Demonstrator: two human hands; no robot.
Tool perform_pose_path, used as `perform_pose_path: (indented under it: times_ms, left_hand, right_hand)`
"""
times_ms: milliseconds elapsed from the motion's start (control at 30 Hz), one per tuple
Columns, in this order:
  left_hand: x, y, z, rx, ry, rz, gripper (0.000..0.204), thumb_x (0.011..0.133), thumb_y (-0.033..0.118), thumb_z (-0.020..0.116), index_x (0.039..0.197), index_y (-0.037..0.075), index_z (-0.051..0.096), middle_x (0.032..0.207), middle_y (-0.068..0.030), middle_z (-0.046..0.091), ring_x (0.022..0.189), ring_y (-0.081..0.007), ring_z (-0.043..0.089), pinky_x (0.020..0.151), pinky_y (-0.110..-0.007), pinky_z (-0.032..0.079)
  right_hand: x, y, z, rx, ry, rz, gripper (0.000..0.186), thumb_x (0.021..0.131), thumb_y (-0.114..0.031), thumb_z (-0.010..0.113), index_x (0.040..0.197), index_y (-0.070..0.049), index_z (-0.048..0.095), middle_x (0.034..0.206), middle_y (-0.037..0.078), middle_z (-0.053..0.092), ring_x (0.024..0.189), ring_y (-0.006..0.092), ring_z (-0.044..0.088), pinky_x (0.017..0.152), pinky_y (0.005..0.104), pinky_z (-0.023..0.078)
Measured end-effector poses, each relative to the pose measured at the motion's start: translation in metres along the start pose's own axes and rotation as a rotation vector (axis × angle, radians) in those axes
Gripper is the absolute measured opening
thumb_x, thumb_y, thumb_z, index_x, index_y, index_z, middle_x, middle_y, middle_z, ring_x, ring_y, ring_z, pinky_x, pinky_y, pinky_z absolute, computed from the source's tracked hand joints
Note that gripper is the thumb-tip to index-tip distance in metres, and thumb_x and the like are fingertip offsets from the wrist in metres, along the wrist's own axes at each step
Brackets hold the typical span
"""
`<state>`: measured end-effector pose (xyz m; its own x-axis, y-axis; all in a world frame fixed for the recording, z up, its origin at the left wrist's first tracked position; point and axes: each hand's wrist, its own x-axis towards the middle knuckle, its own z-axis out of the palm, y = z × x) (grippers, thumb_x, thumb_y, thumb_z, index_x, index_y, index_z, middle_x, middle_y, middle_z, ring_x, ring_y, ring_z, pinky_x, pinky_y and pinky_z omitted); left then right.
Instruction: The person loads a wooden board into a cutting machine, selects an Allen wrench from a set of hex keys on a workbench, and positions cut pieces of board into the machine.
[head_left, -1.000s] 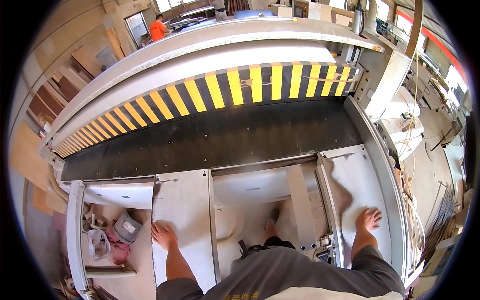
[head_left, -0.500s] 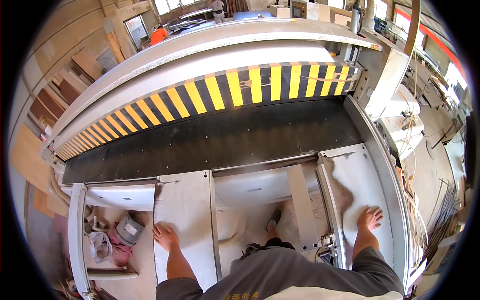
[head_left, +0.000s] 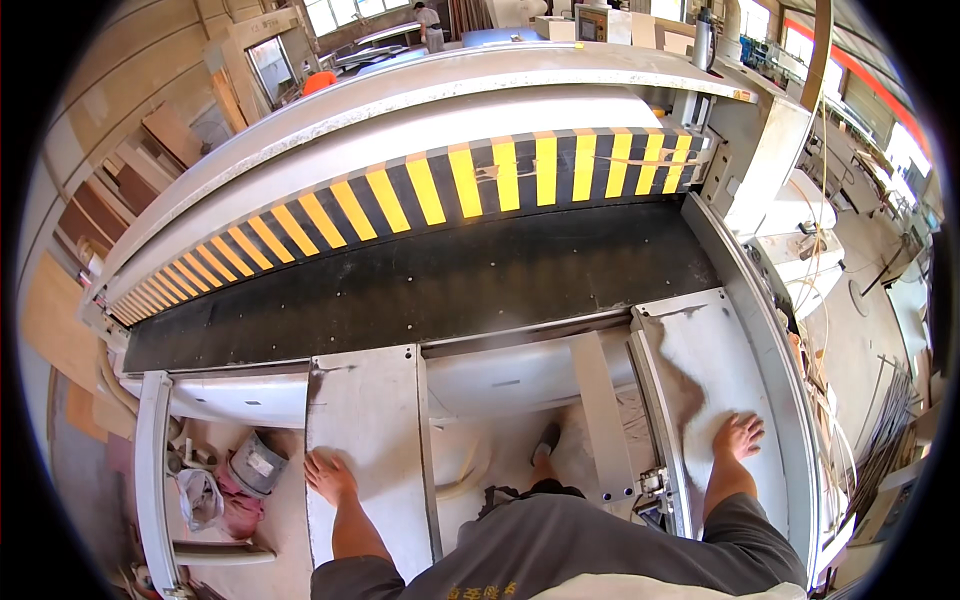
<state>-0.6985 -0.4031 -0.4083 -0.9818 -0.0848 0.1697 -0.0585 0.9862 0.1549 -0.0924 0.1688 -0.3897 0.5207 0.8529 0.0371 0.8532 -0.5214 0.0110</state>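
Note:
Palm down with fingers spread, my left hand rests on a pale metal support plate, near its left edge. My right hand lies open on another metal plate, which has a dark wavy stain, at the right side. Between the plates are a narrow beige strip and a gap showing the floor and my foot. Beyond the plates stretches the machine's black bed with small dots, backed by a yellow-and-black striped beam.
Bucket, bag and pink cloth lie below at left. A side rail borders the left, with boards beyond. Hoses and rods are at right. A grey-clad person stands at the back.
My hands stay in place while the view shifts slightly. In the background, the person in orange has sunk farther behind the machine's top beam.

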Motion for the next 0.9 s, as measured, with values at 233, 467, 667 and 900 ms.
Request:
perform_pose_path:
  times_ms: [233, 467, 667, 900]
  left_hand:
    - [-0.0015, -0.0012, -0.0016, -0.016, -0.003, 0.003, 0.058, 0.101, 0.039, 0.046, 0.151, 0.009, 0.039, 0.160, -0.0134, 0.036, 0.149, -0.0318, 0.029, 0.124, -0.047, 0.019]
    - [-0.0005, -0.0022, 0.0008, -0.016, -0.008, 0.003, 0.058, 0.101, 0.039, 0.046, 0.151, 0.010, 0.039, 0.160, -0.0134, 0.036, 0.149, -0.0318, 0.030, 0.124, -0.047, 0.019]
    - [0.0007, -0.0022, 0.0021, -0.003, -0.004, 0.005, 0.057, 0.102, 0.040, 0.046, 0.151, 0.011, 0.039, 0.160, -0.0130, 0.036, 0.148, -0.0316, 0.030, 0.124, -0.048, 0.019]
    - [-0.0007, 0.0011, -0.0020, 0.005, -0.016, -0.002, 0.058, 0.102, 0.041, 0.045, 0.151, 0.011, 0.039, 0.160, -0.0122, 0.036, 0.148, -0.0313, 0.030, 0.123, -0.048, 0.019]
  right_hand:
    - [-0.0016, -0.0014, -0.0018, 0.004, 0.002, -0.004, 0.070, 0.104, -0.052, 0.034, 0.161, -0.014, 0.023, 0.168, 0.006, 0.020, 0.154, 0.0285, 0.017, 0.121, 0.0572, 0.016]
    - [0.0010, 0.0011, 0.0022, 0.013, 0.000, -0.006, 0.071, 0.103, -0.055, 0.034, 0.161, -0.014, 0.023, 0.168, 0.007, 0.020, 0.155, 0.0286, 0.016, 0.122, 0.0577, 0.014]
    - [0.0010, 0.0010, 0.0021, 0.017, -0.013, -0.001, 0.071, 0.104, -0.054, 0.034, 0.161, -0.014, 0.022, 0.169, 0.007, 0.018, 0.155, 0.0285, 0.015, 0.122, 0.0579, 0.014]
    - [0.0010, 0.0020, 0.0008, 0.022, -0.023, -0.002, 0.072, 0.103, -0.055, 0.033, 0.161, -0.014, 0.021, 0.169, 0.007, 0.017, 0.155, 0.0287, 0.014, 0.122, 0.0572, 0.013]
